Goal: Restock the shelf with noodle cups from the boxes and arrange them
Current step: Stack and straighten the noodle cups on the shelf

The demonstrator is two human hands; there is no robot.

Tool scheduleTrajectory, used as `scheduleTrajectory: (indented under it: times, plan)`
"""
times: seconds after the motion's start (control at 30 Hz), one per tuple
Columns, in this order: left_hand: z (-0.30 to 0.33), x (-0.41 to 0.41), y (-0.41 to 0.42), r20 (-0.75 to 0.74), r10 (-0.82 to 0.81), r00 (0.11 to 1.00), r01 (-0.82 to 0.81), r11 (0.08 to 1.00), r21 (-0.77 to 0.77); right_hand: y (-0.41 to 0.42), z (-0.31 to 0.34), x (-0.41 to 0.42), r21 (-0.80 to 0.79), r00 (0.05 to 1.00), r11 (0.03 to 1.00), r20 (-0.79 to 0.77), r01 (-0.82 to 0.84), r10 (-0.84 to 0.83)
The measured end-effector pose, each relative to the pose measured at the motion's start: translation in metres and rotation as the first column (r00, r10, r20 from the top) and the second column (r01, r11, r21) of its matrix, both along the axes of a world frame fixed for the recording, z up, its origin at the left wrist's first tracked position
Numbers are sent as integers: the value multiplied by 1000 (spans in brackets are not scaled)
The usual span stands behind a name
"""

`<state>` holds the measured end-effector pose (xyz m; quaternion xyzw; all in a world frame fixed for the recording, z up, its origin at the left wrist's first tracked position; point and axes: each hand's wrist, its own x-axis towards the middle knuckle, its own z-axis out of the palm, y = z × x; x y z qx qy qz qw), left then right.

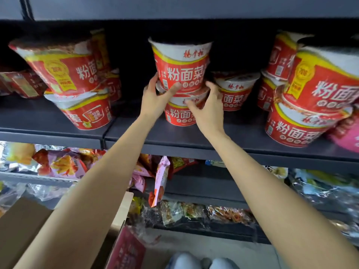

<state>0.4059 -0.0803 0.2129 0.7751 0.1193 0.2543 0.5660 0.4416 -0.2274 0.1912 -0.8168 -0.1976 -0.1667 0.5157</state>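
Head view: left hand (155, 98) and right hand (208, 105) cup the top noodle cup (181, 65), each grip curled round its base, seating it on the lower cup (181, 115) mid-shelf (194, 140); next, square it, then let go gently.

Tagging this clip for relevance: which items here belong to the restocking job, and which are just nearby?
Part of the job:
- top noodle cup, held by left hand and right hand
- lower noodle cup beneath it
- stacked cups at left and right
- dark shelf
- cardboard box

Just nearby:
- snack bags on lower shelves
- pink cup at far right
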Motion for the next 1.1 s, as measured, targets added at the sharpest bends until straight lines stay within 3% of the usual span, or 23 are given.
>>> scheduleTrajectory:
  times: [0.1,0.2,0.33,0.43,0.5,0.6,0.7,0.77,0.97,1.1]
  plan:
    - [5,19,13,-35,-4,999,8,993,115,5,-6,20,54,999,998,-36,-19,21]
    - [12,35,15,16,26,1000,-28,993,112,11,-13,36,23,1000,1000,-15,-1,1]
    - [24,55,-4,104,159,982,-178,962,209,24,-29,32,-50,937,971,278,236,-213]
    - [29,69,-15,110,213,971,-234,940,249,35,-37,34,-140,888,941,397,308,-232]
    - [27,74,-7,131,188,973,-214,951,223,39,-33,41,-145,902,944,368,297,-228]
    - [21,78,19,163,39,986,-53,995,84,36,-28,52,-125,956,974,252,188,-152]
    - [22,79,35,115,-104,988,93,991,97,31,-29,58,-89,986,985,97,148,-139]
    - [22,82,36,62,-142,988,134,984,114,33,-28,59,-105,982,978,85,178,-169]
    - [16,88,28,34,-44,998,41,995,92,47,-20,63,-81,964,960,42,267,-264]
    - [13,90,26,13,-11,1000,8,983,183,58,-17,68,-63,947,946,59,318,-314]
